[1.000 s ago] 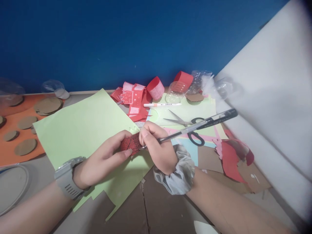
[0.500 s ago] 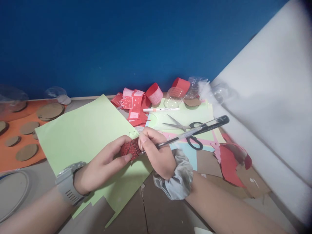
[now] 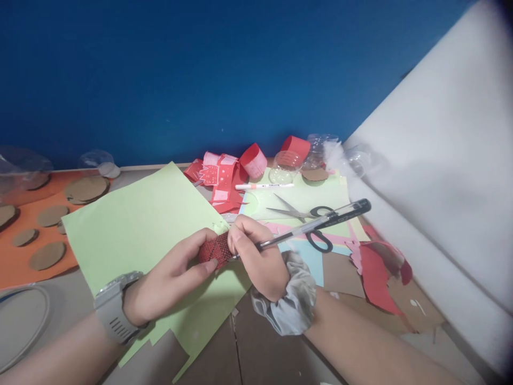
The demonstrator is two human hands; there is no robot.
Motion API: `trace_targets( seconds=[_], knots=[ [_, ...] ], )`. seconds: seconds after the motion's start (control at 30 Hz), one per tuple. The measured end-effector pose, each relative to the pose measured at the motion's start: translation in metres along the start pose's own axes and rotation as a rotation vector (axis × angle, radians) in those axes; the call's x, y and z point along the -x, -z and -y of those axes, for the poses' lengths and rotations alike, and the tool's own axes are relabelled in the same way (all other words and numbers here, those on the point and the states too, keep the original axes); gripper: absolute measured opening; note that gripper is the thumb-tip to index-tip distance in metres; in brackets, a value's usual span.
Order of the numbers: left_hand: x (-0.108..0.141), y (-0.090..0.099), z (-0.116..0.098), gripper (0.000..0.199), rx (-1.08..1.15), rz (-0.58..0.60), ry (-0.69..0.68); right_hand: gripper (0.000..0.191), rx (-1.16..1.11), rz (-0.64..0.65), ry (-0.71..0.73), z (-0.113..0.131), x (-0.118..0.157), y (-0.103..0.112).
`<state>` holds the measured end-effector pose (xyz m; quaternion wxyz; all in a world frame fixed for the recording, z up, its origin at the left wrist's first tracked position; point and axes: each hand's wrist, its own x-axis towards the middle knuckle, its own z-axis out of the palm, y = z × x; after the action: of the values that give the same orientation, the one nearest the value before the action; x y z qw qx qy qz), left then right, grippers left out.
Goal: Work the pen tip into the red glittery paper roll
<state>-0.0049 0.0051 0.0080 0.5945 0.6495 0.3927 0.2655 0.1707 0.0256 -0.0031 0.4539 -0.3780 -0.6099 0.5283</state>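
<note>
Your left hand (image 3: 174, 275) pinches the red piece (image 3: 214, 251) over the green paper (image 3: 136, 214) while your right hand (image 3: 262, 262) grips the pen (image 3: 312, 226), tip by the piece's edge, where a slack left pinch could let it skid.

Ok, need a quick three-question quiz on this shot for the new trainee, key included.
1. True or false: the scissors lie with their blades closed together.
2. Multiple choice: what does the right hand hold?
A) a plastic cup
B) a pen
C) a paper ring
3. Fill in the blank: the patterned piece in the left hand is black and ____.

Key:
1. False; the blades stand apart.
2. B.
3. Red.
</note>
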Motion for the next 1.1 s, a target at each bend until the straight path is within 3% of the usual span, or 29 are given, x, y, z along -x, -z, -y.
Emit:
trace_targets(
  seconds=[0.37,1.1],
  knots=[
    [-0.0015,-0.0008,0.002,0.018,-0.013,-0.022,0.031,0.028,-0.004,-0.005,0.064,-0.0004,0.0016,0.0008],
    [-0.0015,-0.0009,0.0022,0.017,-0.003,-0.022,0.014,0.029,0.028,-0.005,0.045,0.0013,0.0015,0.0009]
  ],
)
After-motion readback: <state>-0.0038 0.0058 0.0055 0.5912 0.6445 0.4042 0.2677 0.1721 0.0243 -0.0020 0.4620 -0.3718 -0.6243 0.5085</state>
